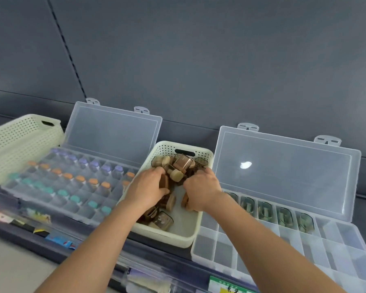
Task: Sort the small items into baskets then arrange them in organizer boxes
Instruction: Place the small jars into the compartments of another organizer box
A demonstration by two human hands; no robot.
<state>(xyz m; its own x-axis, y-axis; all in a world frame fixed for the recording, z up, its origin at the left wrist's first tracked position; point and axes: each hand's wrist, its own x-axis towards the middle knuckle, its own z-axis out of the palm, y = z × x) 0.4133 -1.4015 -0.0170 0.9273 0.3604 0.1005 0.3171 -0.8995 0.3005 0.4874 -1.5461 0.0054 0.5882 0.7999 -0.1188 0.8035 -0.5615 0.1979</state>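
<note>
On the dark shelf (148, 246), seen from the head camera, a cream basket (167, 236) with perforated walls stands between two clear organizer boxes, both with lids propped open. Both hands reach into this basket, which holds a loose pile of small bottles (182, 163) with tan and brown caps. The left hand (146, 191) has its fingers curled round a brown-capped bottle at the middle of the pile. The right hand (201, 187) is curled as well, clamped on a brown piece that shows under its palm near the basket's right wall. The two hands are close together but not touching.

The left box (112, 132) touches the basket's left side; its small compartments hold rows of upright vials (80, 178) with purple, orange and teal caps, blurred in the picture. The right box (220, 250) sits just beside the basket's right wall, and five greenish bottles (264, 210) fill neighbouring compartments of its back row. Its nearer compartments hold nothing.

A second cream basket (19, 144) stands at the far left, behind the left box. Coloured labels (57, 240) run along the shelf's front edge.
</note>
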